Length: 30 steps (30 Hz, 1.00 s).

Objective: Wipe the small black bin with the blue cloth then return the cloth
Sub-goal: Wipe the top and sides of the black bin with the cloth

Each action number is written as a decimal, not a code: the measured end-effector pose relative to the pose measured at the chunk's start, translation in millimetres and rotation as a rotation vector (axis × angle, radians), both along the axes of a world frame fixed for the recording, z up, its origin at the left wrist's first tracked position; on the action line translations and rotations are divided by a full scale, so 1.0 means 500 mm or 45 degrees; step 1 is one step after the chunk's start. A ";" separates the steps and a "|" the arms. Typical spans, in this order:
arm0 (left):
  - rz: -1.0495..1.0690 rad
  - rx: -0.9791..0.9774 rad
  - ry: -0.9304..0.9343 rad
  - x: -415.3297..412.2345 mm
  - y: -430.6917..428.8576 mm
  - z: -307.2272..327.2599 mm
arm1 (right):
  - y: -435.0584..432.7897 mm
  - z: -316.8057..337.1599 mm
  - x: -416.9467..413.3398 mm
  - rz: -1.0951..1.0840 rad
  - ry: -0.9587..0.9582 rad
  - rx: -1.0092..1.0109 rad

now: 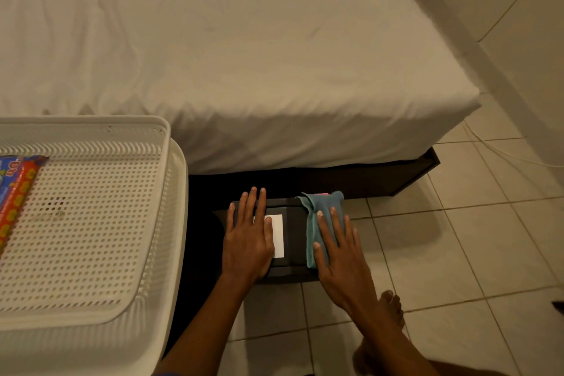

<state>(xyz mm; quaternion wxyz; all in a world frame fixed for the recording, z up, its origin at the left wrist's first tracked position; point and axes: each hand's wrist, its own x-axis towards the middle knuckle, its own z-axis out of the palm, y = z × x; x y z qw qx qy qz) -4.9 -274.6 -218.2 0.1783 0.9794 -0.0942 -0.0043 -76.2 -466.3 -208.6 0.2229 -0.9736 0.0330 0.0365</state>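
The small black bin (294,232) stands on the floor at the foot of the bed, seen from above, with a white label (279,233) on its lid. My left hand (248,241) lies flat on the left part of the lid, fingers spread, partly covering the label. My right hand (335,250) presses the blue cloth (320,203) flat against the bin's right edge. The cloth bunches up beyond my fingertips, and a bit of pink shows behind it.
A white perforated plastic basket (91,223) sits at the left on a white surface, with a colourful packet (15,192) inside. The bed (229,55) with a white sheet fills the top. Tiled floor (457,253) lies to the right; my bare foot (387,314) is below.
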 end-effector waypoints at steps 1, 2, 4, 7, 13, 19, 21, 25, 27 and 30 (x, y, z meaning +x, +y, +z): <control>0.005 0.002 -0.003 0.000 0.000 0.000 | 0.006 -0.002 -0.013 -0.032 0.000 0.024; 0.009 0.002 -0.006 0.000 -0.001 0.000 | 0.014 -0.005 -0.027 -0.059 -0.003 0.048; 0.003 0.004 -0.009 -0.002 -0.001 0.001 | 0.028 -0.013 -0.060 -0.109 0.001 0.092; -0.013 0.021 -0.004 0.000 0.002 -0.003 | 0.043 -0.020 -0.094 -0.130 0.003 0.134; -0.061 0.076 -0.006 0.002 0.006 -0.013 | 0.021 -0.011 -0.019 -0.124 0.003 0.039; -0.029 0.068 -0.009 0.001 0.003 -0.007 | 0.054 -0.001 -0.098 -0.195 0.048 0.095; -0.041 0.081 -0.012 0.000 0.004 -0.006 | 0.069 -0.007 -0.125 -0.195 0.083 0.079; -0.032 0.068 0.003 0.003 0.004 -0.009 | 0.051 -0.014 -0.092 -0.162 0.031 0.035; -0.023 0.070 0.000 0.004 0.002 -0.010 | 0.041 -0.009 -0.074 -0.179 0.015 0.047; -0.038 0.069 -0.001 0.004 0.002 -0.008 | 0.060 -0.005 -0.093 -0.225 0.030 0.059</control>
